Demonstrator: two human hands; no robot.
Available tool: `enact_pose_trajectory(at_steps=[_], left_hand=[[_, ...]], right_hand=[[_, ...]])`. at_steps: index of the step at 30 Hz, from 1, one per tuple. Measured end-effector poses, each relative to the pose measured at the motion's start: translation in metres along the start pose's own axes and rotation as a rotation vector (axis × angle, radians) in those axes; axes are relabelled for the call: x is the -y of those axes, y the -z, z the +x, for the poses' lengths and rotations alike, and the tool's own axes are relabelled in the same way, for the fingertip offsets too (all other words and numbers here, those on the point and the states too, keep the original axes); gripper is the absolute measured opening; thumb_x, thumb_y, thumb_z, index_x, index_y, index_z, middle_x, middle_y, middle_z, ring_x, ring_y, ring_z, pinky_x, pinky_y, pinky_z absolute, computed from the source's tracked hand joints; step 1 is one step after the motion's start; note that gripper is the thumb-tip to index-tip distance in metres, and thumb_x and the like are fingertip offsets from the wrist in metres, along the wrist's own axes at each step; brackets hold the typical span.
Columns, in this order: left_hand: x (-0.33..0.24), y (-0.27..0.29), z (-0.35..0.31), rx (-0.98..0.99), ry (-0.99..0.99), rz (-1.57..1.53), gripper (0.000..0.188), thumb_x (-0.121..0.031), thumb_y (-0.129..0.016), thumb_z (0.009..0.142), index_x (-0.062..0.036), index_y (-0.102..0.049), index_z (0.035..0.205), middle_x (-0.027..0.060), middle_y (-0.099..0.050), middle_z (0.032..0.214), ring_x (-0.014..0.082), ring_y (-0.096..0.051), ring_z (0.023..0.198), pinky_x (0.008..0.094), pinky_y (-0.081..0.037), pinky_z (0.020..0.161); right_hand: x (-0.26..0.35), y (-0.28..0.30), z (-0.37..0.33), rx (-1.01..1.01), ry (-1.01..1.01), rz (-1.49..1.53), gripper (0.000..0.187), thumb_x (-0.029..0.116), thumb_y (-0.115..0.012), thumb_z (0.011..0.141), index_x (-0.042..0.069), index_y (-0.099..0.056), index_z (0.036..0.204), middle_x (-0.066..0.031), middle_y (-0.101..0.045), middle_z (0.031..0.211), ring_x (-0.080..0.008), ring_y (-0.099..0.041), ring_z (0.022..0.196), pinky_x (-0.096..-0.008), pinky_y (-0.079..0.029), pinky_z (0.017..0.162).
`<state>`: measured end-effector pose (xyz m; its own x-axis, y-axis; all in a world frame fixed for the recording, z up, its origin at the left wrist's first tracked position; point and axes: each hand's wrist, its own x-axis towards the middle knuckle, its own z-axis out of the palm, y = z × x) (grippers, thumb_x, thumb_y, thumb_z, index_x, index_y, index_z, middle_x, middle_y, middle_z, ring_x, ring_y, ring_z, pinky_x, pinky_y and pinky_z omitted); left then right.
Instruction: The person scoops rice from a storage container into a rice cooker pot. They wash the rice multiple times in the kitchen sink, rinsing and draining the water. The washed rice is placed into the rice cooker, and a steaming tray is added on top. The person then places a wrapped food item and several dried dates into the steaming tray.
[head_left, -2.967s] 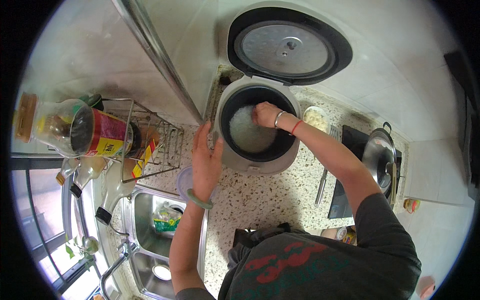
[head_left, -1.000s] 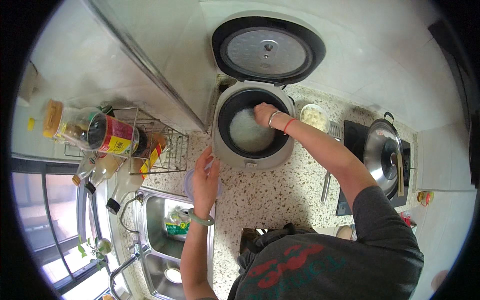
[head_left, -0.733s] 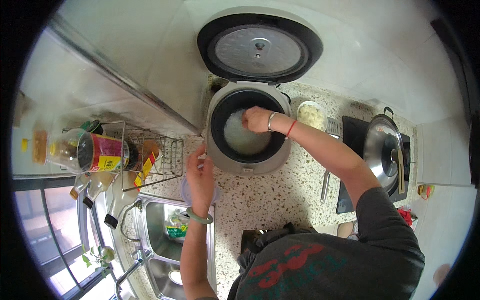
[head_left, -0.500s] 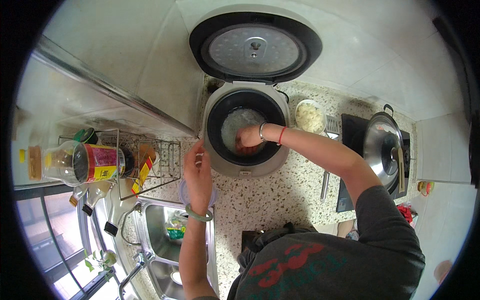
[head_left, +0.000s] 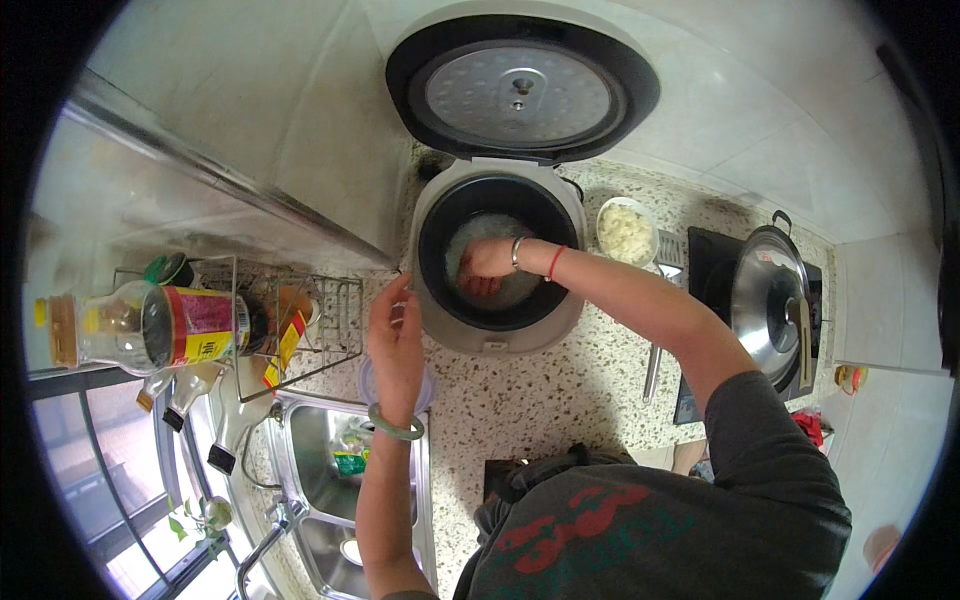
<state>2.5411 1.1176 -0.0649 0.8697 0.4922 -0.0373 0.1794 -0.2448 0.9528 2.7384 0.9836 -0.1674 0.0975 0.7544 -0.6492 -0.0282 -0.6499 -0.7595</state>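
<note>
A white rice cooker stands on the speckled counter, its dark lid raised. Inside its black inner pot lies a whitish, wet-looking mass, probably rice. My right hand reaches down into the pot, with curled fingers in the whitish mass; what they hold, if anything, is hidden. At the cooker's left side is my left hand, fingers bent a little and apart, the tips against or very close to the casing. A round translucent lid or container shows partly beneath my left wrist.
Right of the cooker are a white bowl of pale food and a slotted spatula. A lidded wok sits on the black stove. At left are a wire rack with bottles and a steel double sink.
My right hand has moved a little to the left inside the pot. The view has shifted slightly, and my left hand stays beside the cooker.
</note>
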Motion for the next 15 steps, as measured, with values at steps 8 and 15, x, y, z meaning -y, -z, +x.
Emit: enact_pose_trajectory(at_steps=[8,15], left_hand=[[0.000,0.003,-0.003,0.001,0.001,-0.007,0.029,-0.006,-0.057,0.094,-0.0059,-0.061,0.123,0.0052,-0.063,0.103,0.0117,-0.056,0.085,0.0259,-0.047,0.074],[-0.005,0.015,-0.009,-0.012,-0.015,-0.099,0.030,-0.009,-0.057,0.095,-0.0052,-0.060,0.125,0.0044,-0.063,0.106,0.0101,-0.056,0.084,0.0236,-0.046,0.074]], right_hand=[[0.010,0.007,-0.042,-0.057,-0.139,-0.274,0.023,0.016,-0.054,0.092,-0.002,-0.065,0.102,-0.0096,-0.069,0.082,-0.0181,-0.063,0.065,-0.0315,-0.051,0.056],[0.057,0.030,-0.140,-0.369,0.323,0.137,0.025,0.018,-0.053,0.094,0.000,-0.065,0.107,-0.0077,-0.070,0.092,-0.0136,-0.066,0.080,-0.0257,-0.054,0.067]])
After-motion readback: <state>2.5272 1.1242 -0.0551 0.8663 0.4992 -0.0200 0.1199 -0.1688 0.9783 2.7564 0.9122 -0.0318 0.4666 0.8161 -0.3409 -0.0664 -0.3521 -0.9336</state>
